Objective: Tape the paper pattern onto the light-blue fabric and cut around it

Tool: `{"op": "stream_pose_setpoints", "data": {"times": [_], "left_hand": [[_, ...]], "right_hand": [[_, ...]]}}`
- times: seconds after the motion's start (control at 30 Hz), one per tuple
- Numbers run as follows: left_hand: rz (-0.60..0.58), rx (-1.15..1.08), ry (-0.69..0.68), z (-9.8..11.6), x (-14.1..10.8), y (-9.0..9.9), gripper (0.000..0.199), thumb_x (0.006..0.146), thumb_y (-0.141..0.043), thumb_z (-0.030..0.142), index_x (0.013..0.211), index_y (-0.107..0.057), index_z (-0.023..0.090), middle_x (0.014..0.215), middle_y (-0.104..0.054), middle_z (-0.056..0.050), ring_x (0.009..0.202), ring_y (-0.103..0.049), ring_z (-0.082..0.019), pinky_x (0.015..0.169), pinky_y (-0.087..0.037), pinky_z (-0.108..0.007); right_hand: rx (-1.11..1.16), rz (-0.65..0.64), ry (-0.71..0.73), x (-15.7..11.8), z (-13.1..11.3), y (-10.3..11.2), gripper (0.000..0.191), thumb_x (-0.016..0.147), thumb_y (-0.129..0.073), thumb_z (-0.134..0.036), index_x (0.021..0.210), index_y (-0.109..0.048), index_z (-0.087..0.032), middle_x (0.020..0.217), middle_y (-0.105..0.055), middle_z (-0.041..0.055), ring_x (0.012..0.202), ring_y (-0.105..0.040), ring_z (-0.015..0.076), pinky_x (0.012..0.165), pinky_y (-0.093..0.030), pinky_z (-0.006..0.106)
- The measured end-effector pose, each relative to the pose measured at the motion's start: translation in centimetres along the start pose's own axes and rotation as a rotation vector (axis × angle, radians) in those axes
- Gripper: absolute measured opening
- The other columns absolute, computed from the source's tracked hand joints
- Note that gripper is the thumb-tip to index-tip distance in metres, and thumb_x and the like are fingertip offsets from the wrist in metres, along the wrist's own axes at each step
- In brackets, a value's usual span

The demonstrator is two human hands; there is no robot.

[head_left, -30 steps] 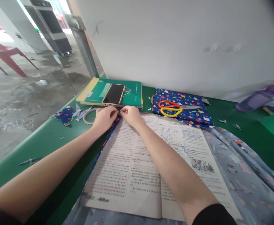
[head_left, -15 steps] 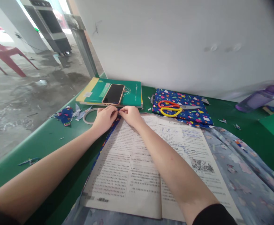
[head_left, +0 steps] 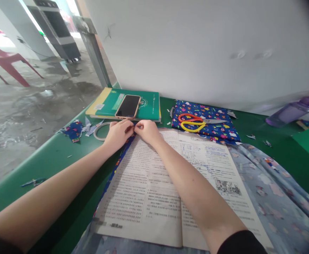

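Note:
An open printed book lies on a patterned cover sheet, whose grey-blue inner side shows at the right and bottom. Along the book's left edge a strip of the sheet is folded up, showing navy with coloured figures. At the top left corner of the book, my left hand pinches this folded edge with bent fingers. Close beside it, my right hand is closed in a pinch on the same edge. The fingertips partly hide the corner. A roll of tape lies just left of my left hand.
Behind the hands, a phone rests on green books. Scissors with red and yellow handles lie on a folded navy patterned sheet. A purple bottle stands far right. Scraps lie on the green table.
My two hands have shifted very slightly at the corner, with the fingertips a little further apart. The book and the other things stay where they were.

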State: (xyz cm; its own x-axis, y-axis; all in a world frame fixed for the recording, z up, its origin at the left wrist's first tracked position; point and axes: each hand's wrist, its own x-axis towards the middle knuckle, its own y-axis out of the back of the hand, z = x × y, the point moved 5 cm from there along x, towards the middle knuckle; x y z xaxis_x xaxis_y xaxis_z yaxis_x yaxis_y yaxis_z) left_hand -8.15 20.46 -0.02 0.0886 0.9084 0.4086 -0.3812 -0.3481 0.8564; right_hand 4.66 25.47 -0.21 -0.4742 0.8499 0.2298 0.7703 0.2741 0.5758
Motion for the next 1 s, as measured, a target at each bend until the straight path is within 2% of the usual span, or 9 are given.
{"op": "stream_pose_setpoints", "data": {"times": [0.4, 0.6, 1.0], "left_hand": [[-0.023, -0.017, 0.009, -0.19, 0.01, -0.30, 0.017, 0.091, -0.043, 0.031, 0.085, -0.056, 0.022, 0.083, -0.064, -0.001, 0.076, -0.060, -0.018, 0.083, -0.034, -0.036], [-0.007, -0.030, 0.003, -0.16, 0.03, -0.17, 0.017, 0.091, -0.042, 0.030, 0.087, -0.056, 0.021, 0.084, -0.064, 0.000, 0.076, -0.060, -0.018, 0.083, -0.035, -0.036], [-0.027, -0.018, 0.082, -0.31, 0.29, -0.34, 0.019, 0.091, -0.040, 0.031, 0.086, -0.056, 0.021, 0.088, -0.067, -0.004, 0.083, -0.062, -0.022, 0.084, -0.038, -0.038]], "right_hand": [[0.063, -0.024, -0.001, 0.22, 0.40, 0.06, 0.016, 0.075, -0.060, -0.024, 0.075, -0.073, -0.016, 0.060, -0.060, -0.0011, 0.059, -0.051, 0.0120, 0.058, -0.035, 0.024], [0.092, -0.028, 0.003, 0.43, 0.50, 0.22, 0.013, 0.075, -0.062, -0.021, 0.075, -0.074, -0.016, 0.062, -0.063, -0.0009, 0.060, -0.053, 0.0113, 0.058, -0.036, 0.023], [0.160, -0.029, -0.028, 0.50, 0.97, -0.06, 0.014, 0.078, -0.063, -0.023, 0.079, -0.074, -0.015, 0.069, -0.068, 0.0019, 0.064, -0.059, 0.0129, 0.060, -0.040, 0.024]]}}
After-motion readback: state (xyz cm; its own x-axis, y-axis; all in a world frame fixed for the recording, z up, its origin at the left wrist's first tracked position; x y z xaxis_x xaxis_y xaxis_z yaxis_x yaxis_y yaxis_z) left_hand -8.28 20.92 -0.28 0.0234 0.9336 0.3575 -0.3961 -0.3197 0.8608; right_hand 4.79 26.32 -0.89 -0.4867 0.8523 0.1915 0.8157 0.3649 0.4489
